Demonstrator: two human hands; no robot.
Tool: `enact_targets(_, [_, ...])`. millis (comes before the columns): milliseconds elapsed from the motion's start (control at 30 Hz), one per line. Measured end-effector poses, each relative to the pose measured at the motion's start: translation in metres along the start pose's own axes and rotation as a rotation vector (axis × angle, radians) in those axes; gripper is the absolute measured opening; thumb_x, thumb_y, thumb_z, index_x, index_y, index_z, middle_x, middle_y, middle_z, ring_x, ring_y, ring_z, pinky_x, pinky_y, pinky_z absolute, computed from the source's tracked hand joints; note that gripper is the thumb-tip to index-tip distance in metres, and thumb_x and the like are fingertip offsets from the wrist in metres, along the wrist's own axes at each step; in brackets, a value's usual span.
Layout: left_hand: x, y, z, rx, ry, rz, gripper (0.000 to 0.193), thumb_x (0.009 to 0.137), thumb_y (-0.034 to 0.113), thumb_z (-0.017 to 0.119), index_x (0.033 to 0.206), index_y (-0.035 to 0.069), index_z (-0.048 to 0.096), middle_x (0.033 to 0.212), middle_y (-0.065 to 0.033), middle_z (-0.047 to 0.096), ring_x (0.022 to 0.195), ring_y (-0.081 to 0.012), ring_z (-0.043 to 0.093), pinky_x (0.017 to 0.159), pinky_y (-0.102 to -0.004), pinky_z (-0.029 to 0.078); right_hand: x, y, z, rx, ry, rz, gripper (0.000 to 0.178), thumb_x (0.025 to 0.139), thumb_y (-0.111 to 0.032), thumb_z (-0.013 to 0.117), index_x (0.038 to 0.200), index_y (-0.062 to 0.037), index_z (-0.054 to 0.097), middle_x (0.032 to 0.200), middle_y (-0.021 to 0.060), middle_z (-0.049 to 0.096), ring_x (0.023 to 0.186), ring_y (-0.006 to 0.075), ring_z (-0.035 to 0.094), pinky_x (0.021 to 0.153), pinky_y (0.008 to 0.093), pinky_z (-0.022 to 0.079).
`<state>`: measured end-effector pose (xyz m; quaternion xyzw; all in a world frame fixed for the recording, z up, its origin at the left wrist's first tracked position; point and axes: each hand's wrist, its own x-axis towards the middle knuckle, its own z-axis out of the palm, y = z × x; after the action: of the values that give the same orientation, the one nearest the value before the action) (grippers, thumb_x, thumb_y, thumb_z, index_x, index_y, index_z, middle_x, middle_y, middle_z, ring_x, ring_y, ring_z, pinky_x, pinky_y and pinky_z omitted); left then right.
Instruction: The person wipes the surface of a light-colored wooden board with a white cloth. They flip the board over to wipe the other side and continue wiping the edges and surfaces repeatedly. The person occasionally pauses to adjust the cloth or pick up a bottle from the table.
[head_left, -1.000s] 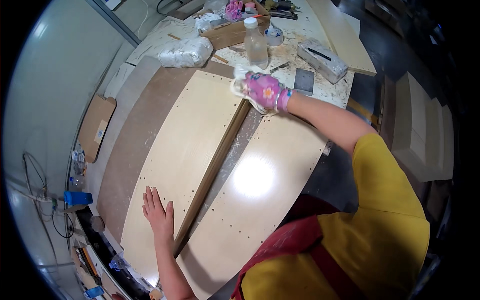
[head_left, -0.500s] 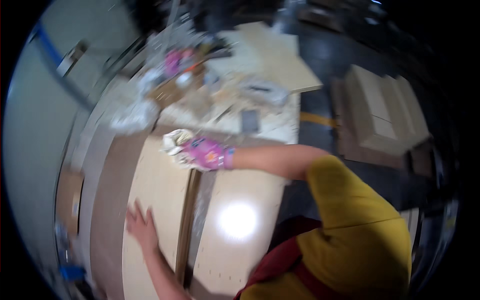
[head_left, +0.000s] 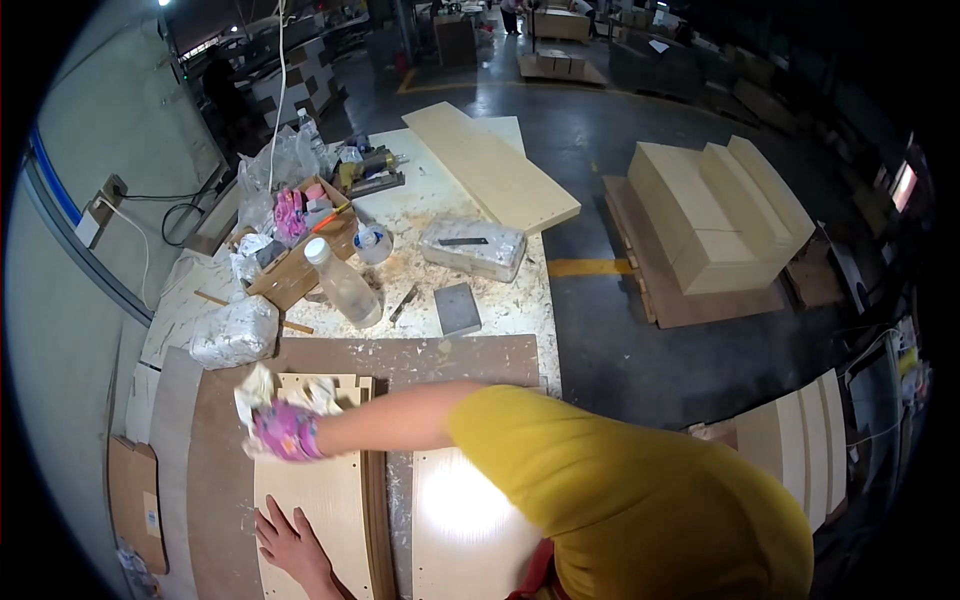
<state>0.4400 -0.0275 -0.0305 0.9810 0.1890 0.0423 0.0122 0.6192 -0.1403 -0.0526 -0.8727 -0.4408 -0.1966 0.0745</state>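
My left hand (head_left: 293, 545), bare, lies with spread fingers on the top of a stack of pale wooden boards (head_left: 325, 490). My right hand (head_left: 286, 431) wears a pink-purple patterned glove and is closed on a crumpled white cloth (head_left: 256, 390). It rests at the far end of that stack, the cloth bunched over the board's far left corner. A second pale board (head_left: 436, 555) lies to the right, across a narrow gap, partly hidden by my right arm in its yellow sleeve.
Beyond the boards, a white worktable (head_left: 520, 300) holds a plastic bottle (head_left: 345, 287), a grey block (head_left: 457, 309), a wrapped block (head_left: 474, 248), a cardboard box of supplies (head_left: 300, 270) and a long panel (head_left: 490, 165). Right of it, stacked panels (head_left: 715, 215) stand on a pallet.
My gloved right hand and the cloth have shifted left across the far end of the stack. My left hand stays flat on the board. The view has tilted up, showing more of the workshop.
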Motion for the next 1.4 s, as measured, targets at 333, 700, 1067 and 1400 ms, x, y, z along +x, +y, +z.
enact_targets(333, [0.002, 0.004, 0.008, -0.003, 0.041, 0.031, 0.053, 0.093, 0.041, 0.043, 0.141, 0.021, 0.037, 0.146, -0.0155, 0.031, 0.132, -0.0349, 0.031, 0.104, -0.0576, 0.023, -0.059, 0.078, -0.011, 0.336, -0.053, 0.305, 0.039, 0.085, -0.028, 0.055, 0.117, -0.0057, 0.056, 0.103, 0.0177, 0.06, 0.092, 0.0326, 0.062, 0.076, 0.0435, 0.05])
enact_targets(700, [-0.028, -0.041, 0.019, -0.714, 0.266, 0.187, 0.049, 0.09, 0.026, 0.056, 0.131, 0.004, 0.043, 0.131, -0.0193, 0.044, 0.117, -0.0334, 0.045, 0.091, -0.0408, 0.042, -0.23, 0.052, -0.146, 0.831, -0.28, 0.472, 0.046, 0.095, -0.041, 0.044, 0.122, -0.0055, 0.051, 0.102, 0.0117, 0.061, 0.09, 0.0247, 0.061, 0.081, 0.0369, 0.05])
enact_targets(1067, [-0.213, -0.075, -0.065, 0.149, -0.081, 0.164, 0.081, 0.082, 0.046, 0.064, 0.144, 0.009, 0.027, 0.149, -0.0192, 0.025, 0.13, -0.0427, 0.033, 0.102, -0.0556, 0.033, -0.383, 0.013, -0.142, 1.302, 0.206, 1.093, 0.032, 0.091, -0.032, 0.056, 0.095, -0.0004, 0.062, 0.085, 0.0032, 0.064, 0.081, 0.0074, 0.055, 0.075, 0.0256, 0.045])
enact_targets(1400, [-0.23, -0.088, -0.044, 0.101, 0.184, 0.269, 0.056, 0.08, 0.019, 0.069, 0.13, 0.003, 0.047, 0.13, -0.0214, 0.05, 0.115, -0.0384, 0.05, 0.093, -0.0454, 0.044, -0.392, -0.037, -0.156, 1.265, 0.071, 1.079, 0.037, 0.093, -0.033, 0.057, 0.105, 0.0008, 0.063, 0.094, -0.0012, 0.062, 0.088, 0.0044, 0.052, 0.079, 0.0238, 0.045])
